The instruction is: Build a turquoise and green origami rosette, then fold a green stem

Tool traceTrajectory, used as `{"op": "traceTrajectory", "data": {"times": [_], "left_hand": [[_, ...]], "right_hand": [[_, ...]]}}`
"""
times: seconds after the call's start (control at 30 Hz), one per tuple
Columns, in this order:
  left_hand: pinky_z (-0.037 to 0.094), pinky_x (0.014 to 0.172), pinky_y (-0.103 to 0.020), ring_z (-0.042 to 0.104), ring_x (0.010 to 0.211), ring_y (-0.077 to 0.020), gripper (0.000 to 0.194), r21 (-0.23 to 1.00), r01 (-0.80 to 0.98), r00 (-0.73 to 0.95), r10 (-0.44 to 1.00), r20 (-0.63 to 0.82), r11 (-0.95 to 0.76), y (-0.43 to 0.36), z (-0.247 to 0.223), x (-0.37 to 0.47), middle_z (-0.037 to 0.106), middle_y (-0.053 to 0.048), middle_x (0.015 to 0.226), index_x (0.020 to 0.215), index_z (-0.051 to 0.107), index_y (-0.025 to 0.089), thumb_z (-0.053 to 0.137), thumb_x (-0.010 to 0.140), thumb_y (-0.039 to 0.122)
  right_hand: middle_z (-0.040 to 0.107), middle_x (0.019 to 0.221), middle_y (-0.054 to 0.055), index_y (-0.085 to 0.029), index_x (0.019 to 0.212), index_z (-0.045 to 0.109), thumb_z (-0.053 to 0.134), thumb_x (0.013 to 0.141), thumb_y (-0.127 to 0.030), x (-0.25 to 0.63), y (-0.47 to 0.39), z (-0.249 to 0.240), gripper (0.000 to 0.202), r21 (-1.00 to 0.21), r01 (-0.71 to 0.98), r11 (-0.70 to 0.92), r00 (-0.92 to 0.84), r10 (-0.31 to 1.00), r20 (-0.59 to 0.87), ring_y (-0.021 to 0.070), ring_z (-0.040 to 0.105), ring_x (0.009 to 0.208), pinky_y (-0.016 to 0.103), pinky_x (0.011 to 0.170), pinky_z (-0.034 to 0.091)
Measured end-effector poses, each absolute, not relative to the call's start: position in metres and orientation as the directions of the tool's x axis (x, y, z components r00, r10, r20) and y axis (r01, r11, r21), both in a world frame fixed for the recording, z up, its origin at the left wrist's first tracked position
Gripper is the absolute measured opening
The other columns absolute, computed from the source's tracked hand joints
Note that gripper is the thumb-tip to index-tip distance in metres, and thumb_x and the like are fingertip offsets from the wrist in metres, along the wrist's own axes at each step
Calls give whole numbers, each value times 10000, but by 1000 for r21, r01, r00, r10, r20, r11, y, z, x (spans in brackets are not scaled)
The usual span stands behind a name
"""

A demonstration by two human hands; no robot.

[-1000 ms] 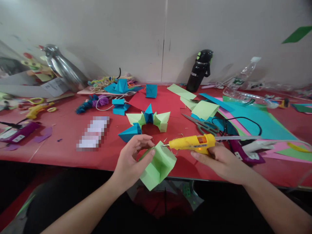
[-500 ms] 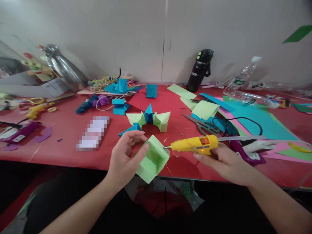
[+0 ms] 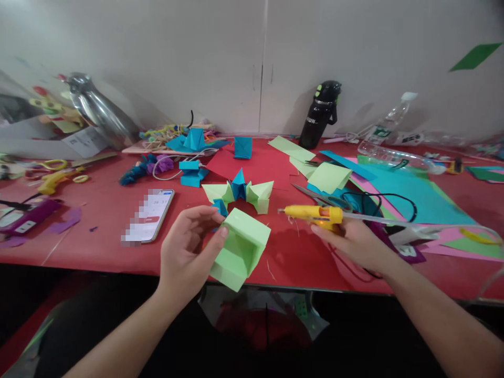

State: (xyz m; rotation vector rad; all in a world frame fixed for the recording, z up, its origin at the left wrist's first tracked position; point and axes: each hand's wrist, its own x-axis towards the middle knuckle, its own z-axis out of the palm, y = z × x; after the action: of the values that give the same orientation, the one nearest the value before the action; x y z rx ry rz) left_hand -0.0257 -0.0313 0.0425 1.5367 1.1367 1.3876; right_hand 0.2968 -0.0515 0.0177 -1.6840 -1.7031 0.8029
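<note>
Between its thumb and fingers, my left hand grips a folded light green paper piece, its hollow side facing up, over the table's front edge. My right hand is wrapped round the handle of a yellow glue gun, whose nozzle points left. A gap separates the nozzle from the green piece. Just behind stands a curved row of joined paper units, with a blue one in the middle and a green one at its right. My left fingertips hide part of its blue left end.
A phone lies left on the red table. Scissors and coloured paper sheets are at the right, with a black bottle behind. Loose blue folded pieces stand further back.
The glue gun has moved away from the green piece, to the right and slightly up. My left hand has shifted a little left and up with the green piece.
</note>
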Motion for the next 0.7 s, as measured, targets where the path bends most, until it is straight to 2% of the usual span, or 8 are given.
{"op": "traceTrajectory", "data": {"times": [0.13,0.23,0.4,0.47,0.57,0.6,0.63,0.7], "left_hand": [[600,868,-315,684,943,-178,289,942,111,69,948,311,-317,-34,37,-24,666,-33,988,1113,610,222,726,848,221],[593,889,-300,678,961,-168,272,941,81,139,939,315,-328,-37,30,-21,659,-28,994,1113,615,226,708,860,188],[589,906,-284,681,966,-155,253,947,85,221,933,284,-309,-43,22,-16,658,-23,1006,1109,607,229,683,877,164],[593,895,-276,685,944,-146,239,949,103,242,933,266,-298,-44,21,-14,658,-18,995,1104,601,228,671,885,163],[590,891,-256,683,936,-133,240,940,132,244,930,276,-314,-45,21,-14,657,-8,994,1103,596,234,666,887,156],[587,894,-249,681,941,-129,243,936,144,243,928,282,-322,-45,21,-14,655,-6,996,1106,595,236,664,889,152],[584,897,-243,679,944,-126,243,932,155,243,927,286,-328,-45,20,-14,653,-4,998,1107,595,238,661,891,148],[578,901,-231,678,949,-120,244,927,167,255,923,289,-336,-46,20,-13,649,0,1001,1112,593,242,652,897,143]], "right_hand": [[746,976,107,-159,1104,685,643,859,-538,299,-28,-3,453,-755,655,-36,182,977,111,299,697,872,431,786,560],[743,1038,143,-141,1097,682,676,824,-526,296,-16,-10,472,-700,710,-78,242,960,138,336,698,942,463,824,550],[739,1122,147,-172,1161,659,670,834,-468,300,-20,-3,441,-645,762,-65,196,972,133,336,705,994,451,835,551],[743,1105,129,-193,1150,656,680,829,-478,307,-31,5,430,-580,811,-77,185,974,130,325,710,963,431,794,552],[746,895,98,-230,891,665,694,781,-616,315,-51,20,402,-358,906,-226,263,963,57,314,690,761,393,597,493],[725,795,78,-240,808,646,667,790,-655,315,-58,25,416,-333,912,-237,245,969,-19,289,667,688,371,554,462],[692,708,55,-245,748,625,634,812,-674,312,-64,29,434,-356,910,-214,187,976,-108,259,637,632,354,534,442],[671,704,24,-245,762,631,560,901,-629,300,-75,37,414,-537,839,-82,-69,965,-254,211,616,652,328,587,466]]}}
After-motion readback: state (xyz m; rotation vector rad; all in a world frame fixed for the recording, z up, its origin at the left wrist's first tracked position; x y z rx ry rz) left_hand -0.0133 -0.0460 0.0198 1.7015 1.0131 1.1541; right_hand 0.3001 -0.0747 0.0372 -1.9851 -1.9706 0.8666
